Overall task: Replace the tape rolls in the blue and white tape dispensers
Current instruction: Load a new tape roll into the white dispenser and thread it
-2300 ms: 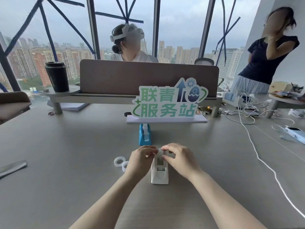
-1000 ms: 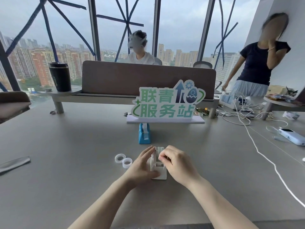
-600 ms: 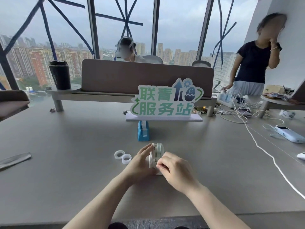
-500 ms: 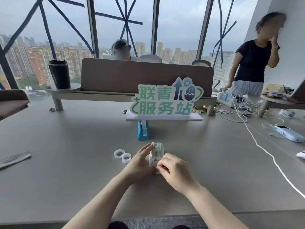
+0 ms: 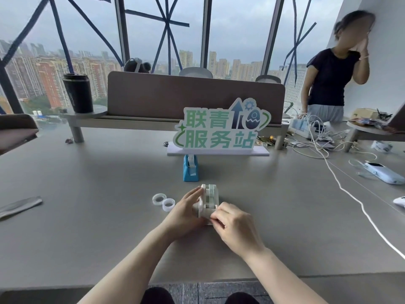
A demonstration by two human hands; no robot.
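Left hand (image 5: 186, 212) flat against white dispenser (image 5: 209, 199), right hand (image 5: 235, 224) pinching its tape end

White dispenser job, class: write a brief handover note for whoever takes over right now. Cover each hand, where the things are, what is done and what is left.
Left hand: braces the left side of the white dispenser, fingers flat against it.
Right hand: pinching at the dispenser's near end; whether it holds the tape end is hidden.
A roll sits in the white dispenser.
Blue dispenser: stands untouched beyond it, near the sign, with a roll in it.
Two loose tape rolls lie flat on the table, left of the hands.
Left: finish the white dispenser; the blue one's state is unclear.
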